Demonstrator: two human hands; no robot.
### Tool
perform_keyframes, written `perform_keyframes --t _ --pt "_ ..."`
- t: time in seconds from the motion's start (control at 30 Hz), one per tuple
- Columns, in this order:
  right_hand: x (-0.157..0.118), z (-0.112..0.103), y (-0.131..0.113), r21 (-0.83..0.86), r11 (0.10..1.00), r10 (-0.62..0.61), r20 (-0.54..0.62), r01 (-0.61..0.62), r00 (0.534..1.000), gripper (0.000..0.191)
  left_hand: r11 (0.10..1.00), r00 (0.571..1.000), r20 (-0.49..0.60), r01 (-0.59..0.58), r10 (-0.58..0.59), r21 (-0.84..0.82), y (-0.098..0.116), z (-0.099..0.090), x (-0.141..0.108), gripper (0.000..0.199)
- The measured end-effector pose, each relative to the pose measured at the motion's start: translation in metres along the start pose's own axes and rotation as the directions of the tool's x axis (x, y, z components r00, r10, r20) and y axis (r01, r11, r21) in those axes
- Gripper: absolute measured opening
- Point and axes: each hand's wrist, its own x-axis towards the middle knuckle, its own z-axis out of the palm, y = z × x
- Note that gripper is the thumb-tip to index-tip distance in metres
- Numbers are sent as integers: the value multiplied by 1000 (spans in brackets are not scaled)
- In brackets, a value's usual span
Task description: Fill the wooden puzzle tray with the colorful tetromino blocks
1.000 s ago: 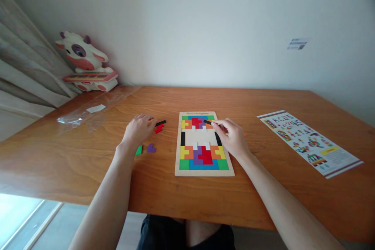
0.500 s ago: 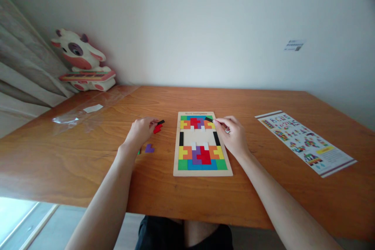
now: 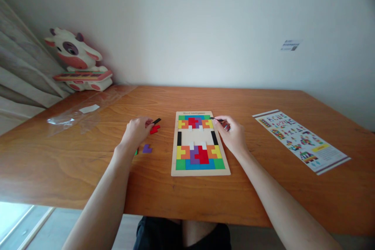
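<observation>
My left hand [image 3: 137, 131] pinches a black bar-shaped puzzle piece [image 3: 157, 120] just left of the board. Under that piece lies a red puzzle piece [image 3: 155, 129] on the table. A purple piece [image 3: 147, 148] sits nearer to me, and a bit of a green piece [image 3: 136, 152] shows beside my wrist. My right hand [image 3: 231, 131] is closed on another dark, thin piece [image 3: 215, 118] over the upper right edge of the wooden puzzle board [image 3: 173, 166]. Coloured pieces fill the board's two ends, with a black bar along each side of its bare middle.
A printed picture sheet [image 3: 301, 140] lies on the right of the wooden table [image 3: 252, 199]. Clear plastic wrapping [image 3: 73, 119] is spread at the left, before a cow-shaped toy keyboard [image 3: 84, 76]. A wall [image 3: 205, 27] stands behind the table.
The black piece in my right hand has turned and now shows as a thinner edge. My left hand keeps its black piece near the red one. The view has shifted slightly.
</observation>
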Motion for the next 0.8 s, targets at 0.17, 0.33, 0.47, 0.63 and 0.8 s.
perform_keyframes --t 0.17,0.33,0.47,0.63,0.8 --pt "0 1 0 22 1000 4 17 -5 1000 21 998 1000 15 15 -16 61 6 -4 -1 28" --pt "4 -9 4 -38 983 -173 99 177 980 20 995 1000 13 9 -10 98 7 -5 -2 30" --pt "5 -22 6 -15 961 -265 253 278 930 23 997 998 10 54 -54 49 7 -6 -3 28" --pt "3 -18 6 57 997 -72 237 60 969 27 978 988 30 152 -149 -142 2 -2 -1 28" --pt "5 -7 18 255 948 161 136 -192 978 41 939 979 85 202 -186 -278 -6 3 1 30"
